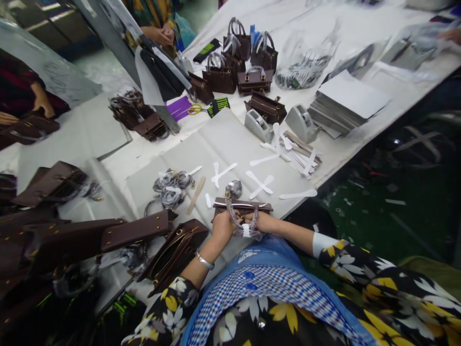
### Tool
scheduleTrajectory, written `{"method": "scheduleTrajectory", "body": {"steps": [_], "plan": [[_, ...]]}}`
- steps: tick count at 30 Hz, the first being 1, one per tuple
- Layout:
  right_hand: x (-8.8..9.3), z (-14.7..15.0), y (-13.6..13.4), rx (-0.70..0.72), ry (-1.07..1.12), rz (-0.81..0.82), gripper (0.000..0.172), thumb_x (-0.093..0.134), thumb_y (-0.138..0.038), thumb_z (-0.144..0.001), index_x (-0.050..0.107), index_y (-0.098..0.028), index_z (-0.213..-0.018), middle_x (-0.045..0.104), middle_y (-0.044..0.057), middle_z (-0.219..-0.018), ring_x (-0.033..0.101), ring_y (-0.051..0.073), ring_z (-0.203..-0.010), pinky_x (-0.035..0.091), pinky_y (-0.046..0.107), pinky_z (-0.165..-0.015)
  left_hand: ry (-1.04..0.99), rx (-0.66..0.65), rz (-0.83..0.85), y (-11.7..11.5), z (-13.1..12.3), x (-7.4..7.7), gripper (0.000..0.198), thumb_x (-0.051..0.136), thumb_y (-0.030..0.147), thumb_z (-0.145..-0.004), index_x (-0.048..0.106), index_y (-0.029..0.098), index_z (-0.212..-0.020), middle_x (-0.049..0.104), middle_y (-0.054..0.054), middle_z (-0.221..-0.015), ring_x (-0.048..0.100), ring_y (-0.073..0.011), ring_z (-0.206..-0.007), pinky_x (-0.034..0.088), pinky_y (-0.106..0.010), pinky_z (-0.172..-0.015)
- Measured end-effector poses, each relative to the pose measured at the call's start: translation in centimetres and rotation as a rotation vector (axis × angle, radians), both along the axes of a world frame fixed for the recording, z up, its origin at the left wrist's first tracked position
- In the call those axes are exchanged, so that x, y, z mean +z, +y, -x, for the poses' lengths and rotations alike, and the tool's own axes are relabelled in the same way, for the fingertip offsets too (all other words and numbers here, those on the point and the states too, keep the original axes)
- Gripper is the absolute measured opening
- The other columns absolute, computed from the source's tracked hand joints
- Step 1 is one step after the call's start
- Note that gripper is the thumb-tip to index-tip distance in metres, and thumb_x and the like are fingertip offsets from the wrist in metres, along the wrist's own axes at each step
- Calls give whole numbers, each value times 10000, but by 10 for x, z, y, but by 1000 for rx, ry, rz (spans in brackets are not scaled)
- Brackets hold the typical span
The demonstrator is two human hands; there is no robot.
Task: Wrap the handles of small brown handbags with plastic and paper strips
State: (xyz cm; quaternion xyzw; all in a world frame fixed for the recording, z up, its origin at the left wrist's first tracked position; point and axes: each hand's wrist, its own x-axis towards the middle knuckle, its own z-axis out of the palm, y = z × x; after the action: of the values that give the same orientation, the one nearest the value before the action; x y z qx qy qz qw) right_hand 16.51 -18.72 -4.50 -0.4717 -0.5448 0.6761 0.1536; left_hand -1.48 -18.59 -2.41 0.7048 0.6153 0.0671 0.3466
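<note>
A small dark brown handbag [242,206] lies at the near edge of the white-covered table [230,139], its handle wrapped in clear plastic. My left hand [223,225] is closed around the handle and the bag's near side. From the other side, my right hand [260,222] pinches the wrapped handle, fingers curled on it. White paper strips [260,183] lie just beyond the bag, beside a wooden stick [196,194] and wrapped handles [172,185].
Brown bag parts [137,230] pile up at my left. Finished handbags [234,67] stand at the far side, near two tape dispensers [301,123], yellow scissors [194,109] and a stack of grey sheets [347,101]. Another person's hands [160,33] rest at the far end.
</note>
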Motion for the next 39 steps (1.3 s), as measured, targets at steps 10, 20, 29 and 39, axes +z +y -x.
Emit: {"method": "scheduleTrajectory", "body": {"steps": [10, 20, 29, 39], "plan": [[4, -15, -17, -200, 53, 186, 362, 632, -354, -759, 629, -197, -1086, 682, 29, -823, 597, 173, -696, 482, 307, -643, -78, -60, 67, 13, 5, 5, 126, 639, 237, -793, 745, 203, -852, 757, -65, -831, 676, -192, -789, 466, -275, -729], [-9, -14, -18, -350, 385, 370, 449, 727, -369, -709, 502, -208, -1064, 582, -42, -785, 432, 63, -525, 315, 198, -462, -242, -65, 347, 36, -17, -10, 182, 720, 287, -705, 738, 142, -813, 762, -74, -766, 703, -189, -710, 512, -249, -628], [0, -23, -21, -264, 385, 430, 555, 670, -351, -768, 450, -255, -1268, 589, 68, -1189, 608, 138, -862, 448, 197, -566, -269, 162, 245, 18, 14, -2, 120, 698, 214, -714, 712, 155, -817, 754, -43, -779, 690, -160, -703, 535, -247, -669], [0, -11, -23, -294, 80, 218, 402, 622, -392, -798, 591, -192, -1146, 662, 97, -1145, 657, 211, -882, 529, 305, -662, -382, 219, 251, 20, 19, 1, 121, 680, 200, -724, 700, 137, -826, 748, -40, -785, 688, -157, -720, 550, -251, -691]]}}
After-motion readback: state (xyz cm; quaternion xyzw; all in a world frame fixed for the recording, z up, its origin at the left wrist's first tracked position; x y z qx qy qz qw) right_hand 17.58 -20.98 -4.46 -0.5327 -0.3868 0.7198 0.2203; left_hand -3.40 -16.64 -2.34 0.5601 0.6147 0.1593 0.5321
